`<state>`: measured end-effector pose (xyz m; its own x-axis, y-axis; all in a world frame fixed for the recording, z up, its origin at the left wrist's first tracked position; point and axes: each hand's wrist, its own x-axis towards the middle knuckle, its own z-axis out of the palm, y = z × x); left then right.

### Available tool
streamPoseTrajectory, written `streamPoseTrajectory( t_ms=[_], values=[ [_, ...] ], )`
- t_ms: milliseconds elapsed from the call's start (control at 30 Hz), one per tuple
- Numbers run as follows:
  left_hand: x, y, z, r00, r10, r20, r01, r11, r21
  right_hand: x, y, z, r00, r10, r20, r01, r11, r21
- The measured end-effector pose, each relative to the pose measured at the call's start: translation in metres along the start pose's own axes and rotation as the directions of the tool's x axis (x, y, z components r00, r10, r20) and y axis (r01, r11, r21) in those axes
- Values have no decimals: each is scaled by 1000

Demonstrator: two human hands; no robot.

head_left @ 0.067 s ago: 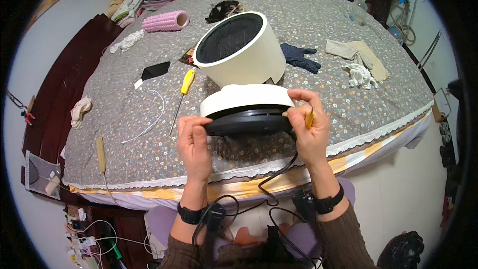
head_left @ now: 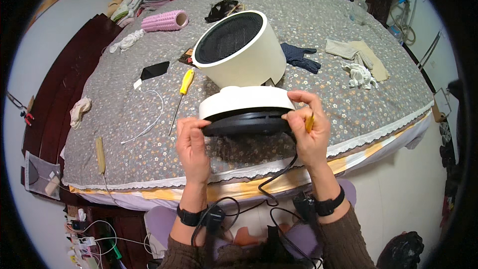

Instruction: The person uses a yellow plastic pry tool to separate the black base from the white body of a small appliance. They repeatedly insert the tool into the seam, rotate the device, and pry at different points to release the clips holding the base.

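Observation:
Between my hands is a round white base (head_left: 245,98) with a black disc (head_left: 244,124) on its underside, tilted so that the dark gap between the two faces me. My left hand (head_left: 193,144) pinches the left edge with thumb and fingers. At the right edge, my right hand (head_left: 309,127) grips rim and disc, and a small yellow piece (head_left: 309,122) of unclear kind sticks out among its fingers. A black cord (head_left: 280,172) runs down from the disc. Just beyond the base, a white cylindrical housing (head_left: 271,52) with a black mesh top (head_left: 229,37) leans on the bed.
On the patterned bedspread (head_left: 214,77) lie a yellow-handled screwdriver (head_left: 186,82), a white cable (head_left: 160,107), a black flat piece (head_left: 155,70), dark gloves (head_left: 300,57), pale cloths (head_left: 359,60) and a pink foam roller (head_left: 162,21). A wooden-handled tool (head_left: 100,154) is near the left edge.
The white base has dropped very slightly toward me, and its tilt has shifted a little. Both hands keep their hold.

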<state>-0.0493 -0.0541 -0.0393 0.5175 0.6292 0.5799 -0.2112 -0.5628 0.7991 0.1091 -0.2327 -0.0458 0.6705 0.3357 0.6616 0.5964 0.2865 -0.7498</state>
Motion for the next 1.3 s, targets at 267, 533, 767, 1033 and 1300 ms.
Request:
streamPoseTrajectory(
  t_ms=[267,533,767,1033,1300],
  values=[
    [-13,5,-2,990,-136,-23,127,962,-242,-8,-2,-14,987,49,155,-53,998,21],
    [-14,6,0,975,-218,-49,194,934,-299,-15,-14,-12,967,166,192,-186,978,91],
    [-15,2,-1,974,-218,-69,184,927,-328,-11,-20,-9,960,44,278,-28,998,-62],
    [-24,0,-5,989,-144,-19,133,951,-280,-13,-24,-6,925,-110,364,202,953,-227],
    [-26,4,1,983,-168,-74,144,956,-257,-14,-30,-5,921,-70,384,159,965,-206]
  ],
)
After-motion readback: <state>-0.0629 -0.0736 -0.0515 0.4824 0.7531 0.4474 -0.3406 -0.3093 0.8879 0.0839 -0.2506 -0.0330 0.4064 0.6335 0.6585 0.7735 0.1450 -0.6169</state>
